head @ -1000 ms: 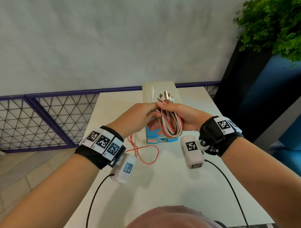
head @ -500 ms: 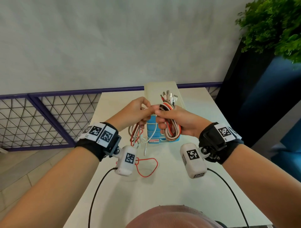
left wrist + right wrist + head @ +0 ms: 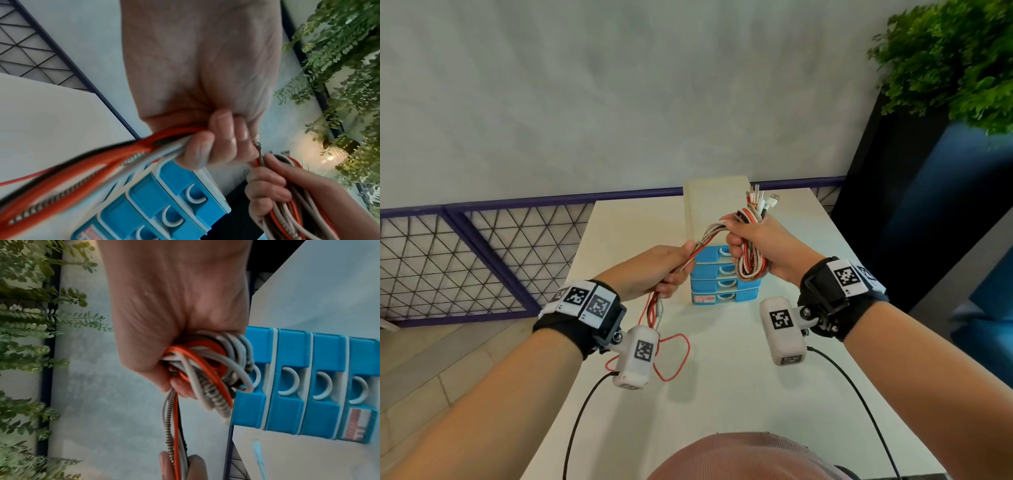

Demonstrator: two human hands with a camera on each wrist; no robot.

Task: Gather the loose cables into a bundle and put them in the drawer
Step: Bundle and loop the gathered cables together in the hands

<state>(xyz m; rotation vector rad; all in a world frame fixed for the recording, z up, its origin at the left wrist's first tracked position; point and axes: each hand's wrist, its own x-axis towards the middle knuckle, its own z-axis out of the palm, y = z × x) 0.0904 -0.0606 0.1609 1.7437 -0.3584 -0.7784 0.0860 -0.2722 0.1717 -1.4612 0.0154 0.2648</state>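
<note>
My right hand (image 3: 756, 240) grips a looped bundle of red, white and braided cables (image 3: 751, 263) above the blue drawer unit (image 3: 722, 284), with the plugs (image 3: 760, 198) sticking up past my fist. In the right wrist view the coiled bundle (image 3: 207, 369) fills the fist. My left hand (image 3: 664, 270) holds the trailing cable strands (image 3: 705, 240) that run up to the right hand. Loose red cable (image 3: 678, 356) hangs below it onto the white table (image 3: 739, 394). In the left wrist view my fingers (image 3: 207, 146) curl round the strands (image 3: 102, 160). All drawers (image 3: 308, 382) are closed.
The drawer unit has several blue drawers with white loop handles and a beige top (image 3: 712, 198). A purple mesh railing (image 3: 465, 260) runs left of the table, a dark planter with green foliage (image 3: 955, 58) stands at the right. A white plug end (image 3: 258, 449) lies on the table.
My hands have drawn apart: the left slid down and left along the strands, the right rose and moved right with the bundle. The loose red cable shifted on the table.
</note>
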